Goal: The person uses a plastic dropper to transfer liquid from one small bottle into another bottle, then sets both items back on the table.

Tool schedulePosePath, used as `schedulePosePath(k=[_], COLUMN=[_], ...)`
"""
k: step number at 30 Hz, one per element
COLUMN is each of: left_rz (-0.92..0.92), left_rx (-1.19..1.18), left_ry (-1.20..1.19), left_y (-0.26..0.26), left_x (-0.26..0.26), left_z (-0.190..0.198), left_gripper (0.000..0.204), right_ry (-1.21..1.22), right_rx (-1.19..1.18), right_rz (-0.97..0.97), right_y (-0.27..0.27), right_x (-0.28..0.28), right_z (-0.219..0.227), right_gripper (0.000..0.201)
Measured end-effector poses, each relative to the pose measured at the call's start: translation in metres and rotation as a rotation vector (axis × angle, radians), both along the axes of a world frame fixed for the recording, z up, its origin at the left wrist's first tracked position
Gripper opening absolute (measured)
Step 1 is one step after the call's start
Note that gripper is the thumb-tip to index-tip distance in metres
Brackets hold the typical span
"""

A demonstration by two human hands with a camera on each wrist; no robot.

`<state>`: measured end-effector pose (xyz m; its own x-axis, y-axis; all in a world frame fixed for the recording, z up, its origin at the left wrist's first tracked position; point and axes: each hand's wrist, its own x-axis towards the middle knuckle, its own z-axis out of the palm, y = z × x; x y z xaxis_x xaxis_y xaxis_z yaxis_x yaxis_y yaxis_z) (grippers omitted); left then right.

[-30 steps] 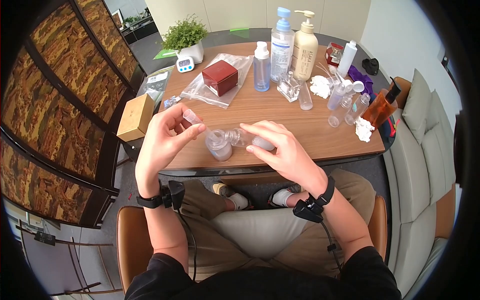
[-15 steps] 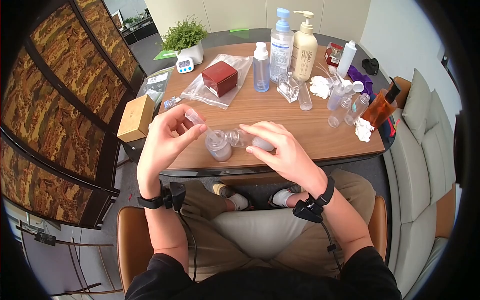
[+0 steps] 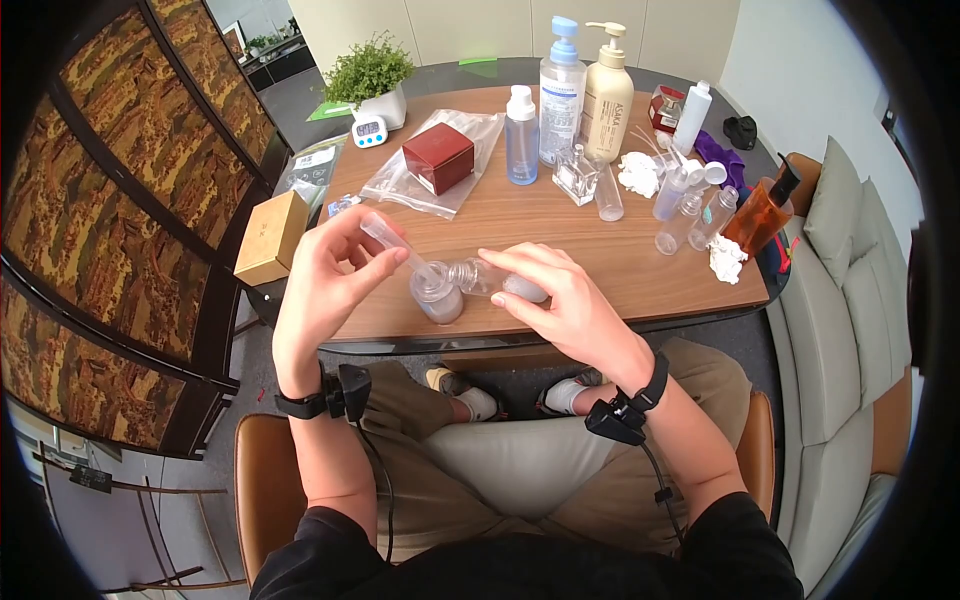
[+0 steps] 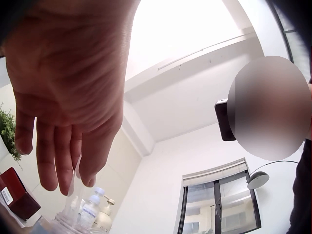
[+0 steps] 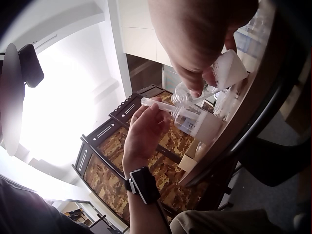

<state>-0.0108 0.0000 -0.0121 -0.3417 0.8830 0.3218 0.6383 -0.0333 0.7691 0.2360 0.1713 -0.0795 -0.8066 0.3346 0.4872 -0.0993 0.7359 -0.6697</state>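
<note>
Cardboard box: sits at the table's left edge, beside the bagged items (image 3: 271, 235).
Left hand: thumb and fingers pinch the clear tube; the palm itself is off the table (image 3: 330, 275).
Potted plant: leafy, in a white pot, with a small white timer (image 3: 369, 130) just in front of it (image 3: 368, 75).
Clear tube: slants down to the right from the left hand, lower end in the neck of the upright bottle (image 3: 385, 236).
Upright bottle: clear, stands near the table's front edge, whitish in its lower part (image 3: 437, 298).
Red box: lies on a clear plastic bag, well behind the hands (image 3: 439, 157).
Tilted bottle: clear, nearly on its side, neck close by the upright bottle's mouth; I cannot tell whether they touch (image 3: 483, 279).
Right hand: holds the tilted bottle between its thumb and extended fingers (image 3: 570, 300).
Cream pump bottle: stands at the back (image 3: 606, 110).
Amber bottle: leans at the table's right side, black-topped (image 3: 758, 222).
</note>
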Motion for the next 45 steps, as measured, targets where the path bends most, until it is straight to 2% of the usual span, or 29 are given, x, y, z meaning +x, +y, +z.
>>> schedulePosePath(k=[4,9,12,15,22,24,28,37,45], left_rz=[0.040,0.003,-0.005,-0.055,-0.032,-0.035,-0.052,-0.006,0.003], left_rx=[0.256,0.482,0.518,0.452,0.418,0.421,0.412,0.406,0.392], left_ry=[-0.085,-0.197,-0.228,-0.220,-0.208,-0.204,-0.188,-0.150,-0.184], left_y=[-0.003,-0.010,-0.010,-0.007,-0.002,-0.001,0.001,0.002,-0.004], left_x=[-0.004,-0.007,-0.008,-0.003,0.000,0.000,0.002,0.006,-0.002], left_z=[-0.001,0.004,0.003,0.002,0.001,0.000,-0.001,0.001,0.000], left_gripper=[0.015,0.016,0.016,0.016,0.016,0.016,0.016,0.017,0.020], right_ry=[0.002,0.070,0.017,0.059,0.069,-0.014,-0.025,0.072,-0.012], right_rx=[-0.001,0.064,0.015,0.050,0.058,-0.006,-0.013,0.066,-0.007], right_rz=[0.003,0.006,0.004,0.010,-0.004,0.009,0.015,0.003,0.013], right_y=[0.000,0.001,0.001,0.001,0.001,0.001,0.001,0.000,0.000], right_x=[0.000,-0.002,0.000,-0.002,-0.001,0.001,0.001,-0.002,0.001], right_z=[0.000,-0.004,-0.002,-0.004,-0.002,0.001,0.002,-0.002,0.001], right_gripper=[0.048,0.044,0.048,0.045,0.045,0.048,0.048,0.045,0.049])
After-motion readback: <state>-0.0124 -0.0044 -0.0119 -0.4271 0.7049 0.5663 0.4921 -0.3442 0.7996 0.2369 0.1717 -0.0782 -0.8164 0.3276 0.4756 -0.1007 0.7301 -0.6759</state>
